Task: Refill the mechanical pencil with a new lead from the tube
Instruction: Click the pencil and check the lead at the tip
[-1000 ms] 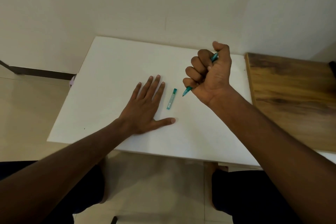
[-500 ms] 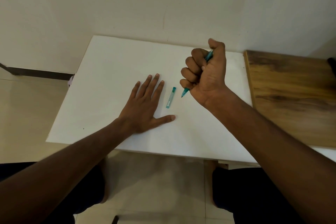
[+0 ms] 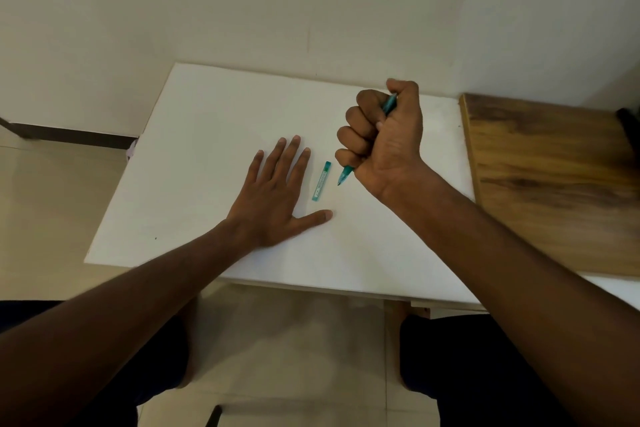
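Your right hand (image 3: 384,139) fisted the pencil (image 3: 345,176), tip down, while your left hand (image 3: 273,198) lay flat and empty beside the closed tube (image 3: 321,181) on the bench (image 3: 207,135).

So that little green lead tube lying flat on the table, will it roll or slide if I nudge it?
The lead tube looks flat-sided, so it should slide, not roll. Small and slim, it is probably light and skids easily on the smooth white table.

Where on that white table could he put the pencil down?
Bare patches: the white table beyond the flat left hand, and its near edge between the forearms. It is crowded where the small teal lead tube lies between that hand and the right hand gripping the teal pencil.
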{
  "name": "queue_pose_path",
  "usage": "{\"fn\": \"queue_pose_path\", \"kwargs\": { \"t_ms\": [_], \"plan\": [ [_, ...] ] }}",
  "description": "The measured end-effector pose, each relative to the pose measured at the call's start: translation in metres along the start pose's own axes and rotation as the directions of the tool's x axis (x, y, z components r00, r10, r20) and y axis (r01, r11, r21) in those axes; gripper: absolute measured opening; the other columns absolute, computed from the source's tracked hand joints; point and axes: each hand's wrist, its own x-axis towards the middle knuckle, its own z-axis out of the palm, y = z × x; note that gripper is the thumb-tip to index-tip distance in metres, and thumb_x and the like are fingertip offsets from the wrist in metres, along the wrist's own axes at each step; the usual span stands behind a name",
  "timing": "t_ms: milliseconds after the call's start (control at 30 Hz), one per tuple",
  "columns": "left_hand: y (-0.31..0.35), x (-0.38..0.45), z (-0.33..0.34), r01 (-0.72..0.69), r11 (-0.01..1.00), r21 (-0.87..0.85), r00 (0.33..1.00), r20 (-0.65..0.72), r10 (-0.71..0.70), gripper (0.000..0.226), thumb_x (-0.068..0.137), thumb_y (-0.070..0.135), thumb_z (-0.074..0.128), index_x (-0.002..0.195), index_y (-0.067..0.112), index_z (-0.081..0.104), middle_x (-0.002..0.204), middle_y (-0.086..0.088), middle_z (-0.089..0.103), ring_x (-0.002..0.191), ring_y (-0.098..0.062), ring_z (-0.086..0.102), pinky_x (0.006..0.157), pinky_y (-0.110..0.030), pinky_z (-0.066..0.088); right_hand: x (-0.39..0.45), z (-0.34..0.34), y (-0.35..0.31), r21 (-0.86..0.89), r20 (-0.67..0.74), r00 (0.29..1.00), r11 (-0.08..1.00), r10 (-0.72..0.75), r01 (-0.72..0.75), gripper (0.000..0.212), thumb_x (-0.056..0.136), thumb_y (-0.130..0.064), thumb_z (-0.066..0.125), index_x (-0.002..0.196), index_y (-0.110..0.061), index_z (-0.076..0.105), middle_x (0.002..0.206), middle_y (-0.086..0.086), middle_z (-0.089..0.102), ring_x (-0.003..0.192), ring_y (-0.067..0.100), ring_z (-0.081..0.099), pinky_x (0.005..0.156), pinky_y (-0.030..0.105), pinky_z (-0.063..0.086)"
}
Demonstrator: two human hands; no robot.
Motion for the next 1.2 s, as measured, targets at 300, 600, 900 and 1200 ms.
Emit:
{"fn": "queue_pose_path", "kwargs": {
  "t_ms": [300,600,900,1200],
  "plan": [
    [0.0002,0.0001,-0.0027,0.012,1.000,0.005,1.000,0.015,-0.012,0.121,0.086,0.100,0.022,0.173,0.018,-0.003,0.182,-0.005,-0.013,0.168,-0.031,-0.010,0.135,-0.059,0.003,0.0009,0.0056,0.0020,-0.090,-0.034,0.999,0.996,-0.007,0.004,0.053,0.107,-0.047,0.031,0.065,-0.020,0.013,0.056,-0.001,0.010,0.048,0.014,0.008,0.049,0.022,0.014],
    [-0.0005,0.0003,0.0006,0.005,1.000,-0.001,1.000,-0.008,-0.005,0.121,0.086,0.100,0.024,0.173,0.019,-0.002,0.182,-0.004,-0.011,0.168,-0.031,-0.008,0.135,-0.057,0.003,-0.0034,0.0050,0.0006,-0.099,-0.060,0.995,0.993,-0.077,0.071,0.053,0.108,-0.047,0.032,0.067,-0.018,0.015,0.059,0.001,0.011,0.049,0.013,0.010,0.048,0.022,0.016],
    [-0.0010,0.0004,0.0018,0.008,1.000,-0.004,1.000,-0.025,-0.008,0.121,0.086,0.100,0.026,0.173,0.019,0.001,0.183,-0.004,-0.008,0.169,-0.031,-0.005,0.135,-0.057,0.004,-0.0030,0.0080,0.0001,-0.121,-0.073,0.996,0.992,-0.057,0.048,0.055,0.108,-0.048,0.032,0.063,-0.020,0.016,0.056,-0.001,0.013,0.048,0.013,0.010,0.048,0.022,0.017],
    [0.0000,0.0000,-0.0020,0.012,1.000,-0.005,1.000,-0.010,-0.013,0.122,0.086,0.100,0.024,0.173,0.019,0.000,0.182,-0.004,-0.010,0.169,-0.031,-0.006,0.135,-0.058,0.005,-0.0021,0.0066,-0.0023,-0.068,-0.059,0.997,0.997,-0.046,0.042,0.057,0.106,-0.051,0.033,0.059,-0.021,0.020,0.052,-0.004,0.015,0.044,0.011,0.013,0.046,0.020,0.019]
  ]
}}
